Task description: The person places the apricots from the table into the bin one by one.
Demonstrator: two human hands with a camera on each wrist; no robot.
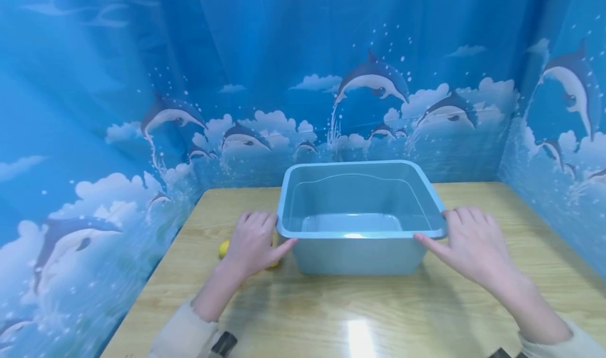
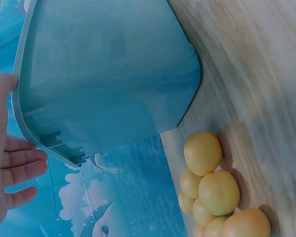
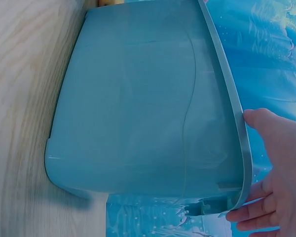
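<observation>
Hands on both sides of a light blue rectangular plastic tub (image 1: 360, 211) is pretty much the whole story here. The tub sits upright near the middle of the pale wood-grain bench (image 1: 379, 316), toward the back, close to the blue dolphin-print curtain (image 1: 142, 84) that wraps around three sides.

Our left hand (image 1: 251, 242) is at the tub's left rim, thumb tip touching the front corner of the lip, the other fingers (image 2: 19, 165) straight and relaxed just beside the outer wall. Our right hand (image 1: 473, 242) mirrors it on the right rim, thumb reaching to the front corner, fingers (image 3: 251, 210) loosely extended under the edge of the lip. Neither hand has really curled around anything, so we'd call both spread and resting against the rim rather than gripping it.

The tub looks empty inside, just a shiny floor as far as we can tell from the head view. A cluster of small yellow-orange round fruits (image 2: 212, 190) lies on the bench just left of the tub, mostly hidden behind our left hand from above, but the left wrist view shows at least six bunched together.

Judging by how things lie: the tub is standing flat on the bench, not lifted or tilted, and none of the fruit is in it. So whatever handling the tub gets, it's at the very start, hands placed but no firm hold yet, everything else left to do.
</observation>
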